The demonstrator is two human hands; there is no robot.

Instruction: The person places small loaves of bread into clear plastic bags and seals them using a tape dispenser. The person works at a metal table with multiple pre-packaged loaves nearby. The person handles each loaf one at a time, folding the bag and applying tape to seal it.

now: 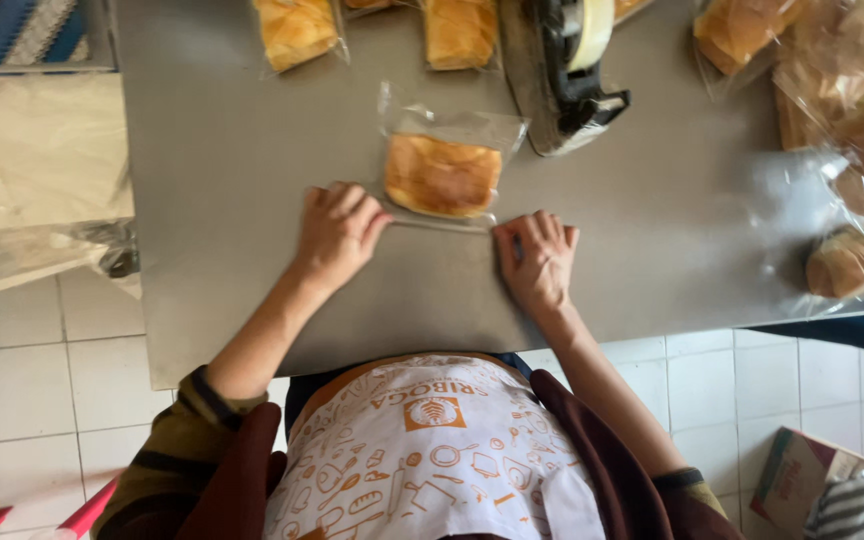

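— Near the front edge of the bench (252, 150), what are the two hands doing?

— Each pinches one end of the folded edge of a clear bag (449, 150). The left hand (337, 232) has fingers curled down on the fold's left end; the right hand (537, 258) presses its fingertips on the right end. Both are closed on plastic, knuckles up.

— How many buns in that bag?

— One golden bun (441, 175), lying flat just beyond the hands, at the middle of the bench.

— And along the far edge?

— Two bagged buns fully countable: one (295, 30) toward the far left, another (460, 32) beside it. One tape dispenser (567, 70) stands just right of them, close to the held bag's far corner.

— The right side?

— A heap of bagged buns (847, 130) at the right edge; they overlap and blur, so I cannot count them exactly. One round bagged bun (847, 262) sits nearest the front right corner.
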